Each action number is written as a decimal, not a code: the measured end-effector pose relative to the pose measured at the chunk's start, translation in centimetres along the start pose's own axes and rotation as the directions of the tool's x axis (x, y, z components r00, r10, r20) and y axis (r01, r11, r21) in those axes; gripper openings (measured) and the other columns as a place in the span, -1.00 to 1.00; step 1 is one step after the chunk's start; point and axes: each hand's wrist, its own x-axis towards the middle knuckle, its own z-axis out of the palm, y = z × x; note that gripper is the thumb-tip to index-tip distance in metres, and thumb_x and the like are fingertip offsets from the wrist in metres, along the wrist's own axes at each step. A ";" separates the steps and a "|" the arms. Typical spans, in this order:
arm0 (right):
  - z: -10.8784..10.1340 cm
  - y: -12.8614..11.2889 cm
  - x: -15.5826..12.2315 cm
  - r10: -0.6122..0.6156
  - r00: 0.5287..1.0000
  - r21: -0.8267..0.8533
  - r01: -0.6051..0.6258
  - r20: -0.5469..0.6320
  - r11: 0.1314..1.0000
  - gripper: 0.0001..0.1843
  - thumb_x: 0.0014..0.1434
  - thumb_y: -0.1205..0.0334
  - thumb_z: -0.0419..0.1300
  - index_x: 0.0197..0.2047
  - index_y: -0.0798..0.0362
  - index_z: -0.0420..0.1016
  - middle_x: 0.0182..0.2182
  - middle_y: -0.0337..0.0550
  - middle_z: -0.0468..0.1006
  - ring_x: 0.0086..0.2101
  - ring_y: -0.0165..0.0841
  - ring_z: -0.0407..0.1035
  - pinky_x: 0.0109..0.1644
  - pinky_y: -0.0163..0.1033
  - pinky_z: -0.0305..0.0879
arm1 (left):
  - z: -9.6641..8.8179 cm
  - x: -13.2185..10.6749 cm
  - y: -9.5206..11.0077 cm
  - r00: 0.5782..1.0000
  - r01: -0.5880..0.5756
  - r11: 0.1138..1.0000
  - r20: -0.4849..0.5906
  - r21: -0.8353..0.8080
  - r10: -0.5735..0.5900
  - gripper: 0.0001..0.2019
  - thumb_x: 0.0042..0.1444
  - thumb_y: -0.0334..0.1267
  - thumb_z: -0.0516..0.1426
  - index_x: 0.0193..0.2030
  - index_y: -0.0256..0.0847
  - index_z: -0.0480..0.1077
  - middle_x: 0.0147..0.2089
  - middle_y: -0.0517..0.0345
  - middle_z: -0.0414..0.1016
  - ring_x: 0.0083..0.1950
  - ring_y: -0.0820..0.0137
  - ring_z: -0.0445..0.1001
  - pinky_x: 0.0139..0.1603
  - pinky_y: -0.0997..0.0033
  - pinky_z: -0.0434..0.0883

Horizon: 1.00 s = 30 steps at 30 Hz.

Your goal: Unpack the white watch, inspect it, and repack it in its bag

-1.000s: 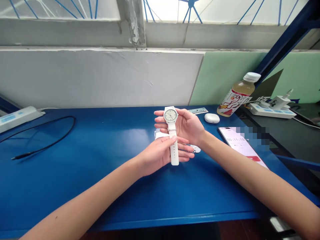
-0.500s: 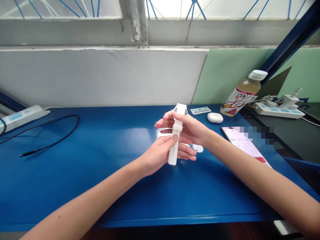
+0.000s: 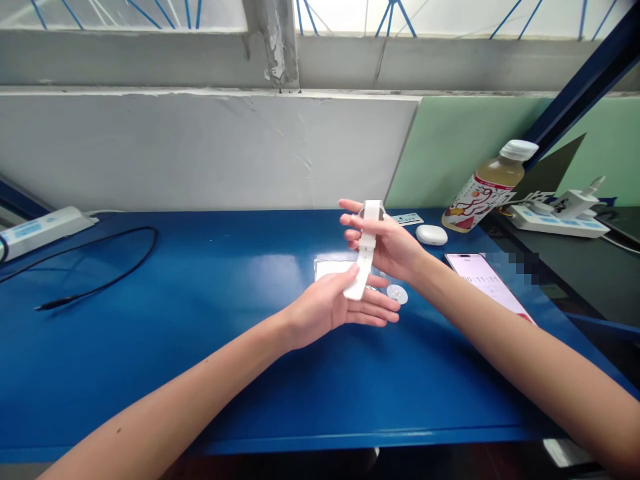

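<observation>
A white wristwatch (image 3: 367, 250) hangs between my hands, its strap pointing down toward me. My right hand (image 3: 393, 245) grips its upper part, thumb across the strap and fingers behind it; the watch face is mostly hidden. Below, my left hand (image 3: 333, 305) lies with its fingers stretched out under the strap's loose end. Its thumb tip is against or right beside the strap's edge; I cannot tell which. Behind my left hand, a flat white item in clear wrapping (image 3: 330, 267) rests on the table, partly covered. A round white disc (image 3: 397, 294) lies by my left fingertips.
On the blue table (image 3: 225, 373) at right are a phone (image 3: 487, 283), a white earbud case (image 3: 431, 235), a small card (image 3: 409, 219) and a drink bottle (image 3: 485, 187). A black cable (image 3: 135, 267) and a power strip (image 3: 45, 230) lie left; another power strip (image 3: 555, 220) sits right.
My right hand has moved slightly up and right with the watch. The strap's end has slid along my left hand, whose thumb no longer lies across it and whose fingers show more.
</observation>
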 end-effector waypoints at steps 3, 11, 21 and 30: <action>-1.8 -0.5 0.9 -0.141 0.982 -0.081 0.132 -0.123 0.988 -0.59 0.21 -0.18 0.06 -0.15 -0.01 0.42 -0.49 -0.25 0.40 -0.54 -0.37 0.29 -0.41 -0.21 0.38 | 0.4 -0.2 0.4 0.998 0.021 0.998 0.062 -0.063 -0.017 -0.26 0.28 0.30 -0.09 0.15 -0.42 0.37 0.08 -0.36 0.53 0.10 -0.03 0.53 0.14 0.01 0.36; -0.4 -1.5 0.5 -0.225 0.959 -0.129 0.205 -0.174 0.970 -0.77 0.15 0.00 0.16 -0.23 -0.03 0.39 -0.50 -0.28 0.34 -0.38 -0.32 0.42 -0.06 -0.09 0.43 | 0.4 -0.2 0.4 0.980 -0.119 0.993 -0.158 0.005 0.119 -0.47 0.28 0.02 0.13 0.23 -0.34 0.27 0.30 -0.33 0.33 0.30 -0.03 0.35 0.29 -0.01 0.24; 3.2 -0.7 -2.2 -0.555 0.830 -0.626 0.464 0.061 0.626 -0.73 0.04 0.10 0.40 -0.49 0.01 0.42 -0.41 -0.23 0.51 -0.15 -0.25 0.47 0.05 -0.09 0.36 | 0.5 0.0 0.7 0.939 -0.272 0.928 -0.143 0.254 0.314 -0.69 0.26 -0.18 0.23 0.06 -0.30 0.46 0.08 -0.11 0.56 0.19 0.07 0.48 0.21 0.07 0.39; 2.1 -0.9 -1.6 0.048 0.979 -0.153 -0.018 0.199 0.988 -0.71 0.24 0.03 0.13 -0.24 0.03 0.59 -0.26 -0.10 0.69 -0.11 -0.19 0.55 0.09 -0.04 0.40 | 0.9 0.0 -0.2 0.941 -0.201 0.928 -0.202 0.313 0.272 -0.71 0.25 -0.10 0.23 -0.12 -0.35 0.53 -0.17 -0.07 0.66 -0.09 0.18 0.65 0.01 0.21 0.54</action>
